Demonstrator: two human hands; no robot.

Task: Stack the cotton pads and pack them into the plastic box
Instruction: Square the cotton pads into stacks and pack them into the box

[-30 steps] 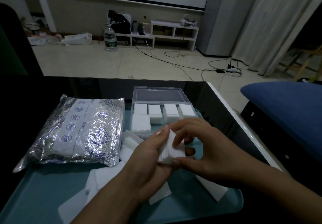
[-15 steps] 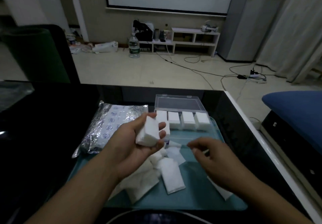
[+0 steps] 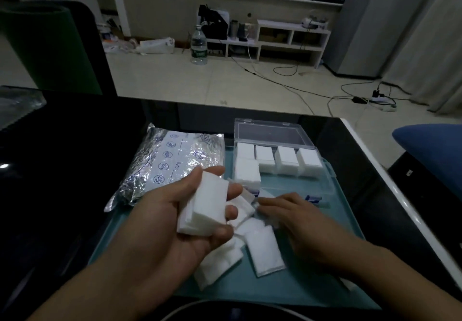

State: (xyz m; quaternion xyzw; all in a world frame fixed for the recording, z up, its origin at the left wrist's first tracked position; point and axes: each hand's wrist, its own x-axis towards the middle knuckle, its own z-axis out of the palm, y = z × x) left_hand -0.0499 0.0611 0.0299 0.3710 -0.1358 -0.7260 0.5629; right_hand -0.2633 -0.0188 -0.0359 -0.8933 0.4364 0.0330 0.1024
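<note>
Left, fingers [image 3: 233, 190] curl around a stack of cotton pads [image 3: 207, 208] held palm-up by the left hand [image 3: 175, 220] above the teal tray [image 3: 350, 220]. Right hand [image 3: 297, 218] rests low, fingers relaxed, tips touching loose cotton pads [image 3: 262, 250] on the tray. Beyond: open plastic box [image 3: 322, 178], part-filled with pad stacks; foil pack [image 3: 170, 165] beside it, on the dark counter [image 3: 62, 170].

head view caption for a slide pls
Left hand holds a stack of cotton pads above the teal tray; right hand reaches toward loose pads.
</note>
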